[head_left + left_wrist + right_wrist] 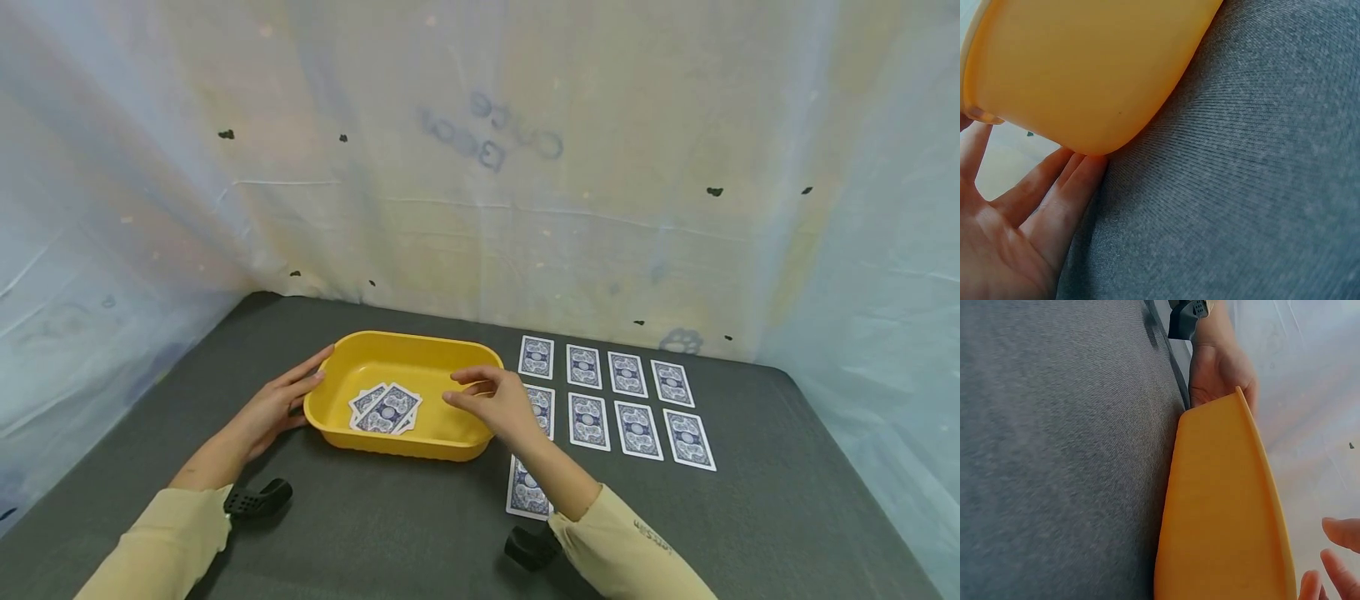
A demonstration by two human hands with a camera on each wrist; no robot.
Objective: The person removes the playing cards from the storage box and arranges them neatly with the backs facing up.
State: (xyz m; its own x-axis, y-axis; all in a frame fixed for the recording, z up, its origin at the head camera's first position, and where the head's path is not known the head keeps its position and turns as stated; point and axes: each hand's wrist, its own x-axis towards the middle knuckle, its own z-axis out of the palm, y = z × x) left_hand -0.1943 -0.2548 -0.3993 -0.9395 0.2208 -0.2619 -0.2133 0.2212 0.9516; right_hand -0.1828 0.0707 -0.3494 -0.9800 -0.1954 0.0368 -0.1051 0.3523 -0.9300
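A yellow plastic tray (405, 450) stands on the dark cloth-covered table. Inside it, left of the middle, a few overlapping playing cards (388, 408) lie with their blue patterned backs up. My left hand (264, 410) rests against the tray's left end. In the left wrist view its extended fingers (1072, 194) touch the tray's outer wall, and one fingertip is at the rim. Over the tray's right part hovers my right hand (498, 404), fingers loosely bent. Thumb and fingers (1340, 575) are apart in the right wrist view, with nothing between them.
Right of the tray, several playing cards (588, 421) lie face down in rows on the table (780, 483). My right forearm passes over one nearer card (527, 492). Behind the table hangs a pale plastic sheet (525, 242). Each wrist carries a black device (258, 498).
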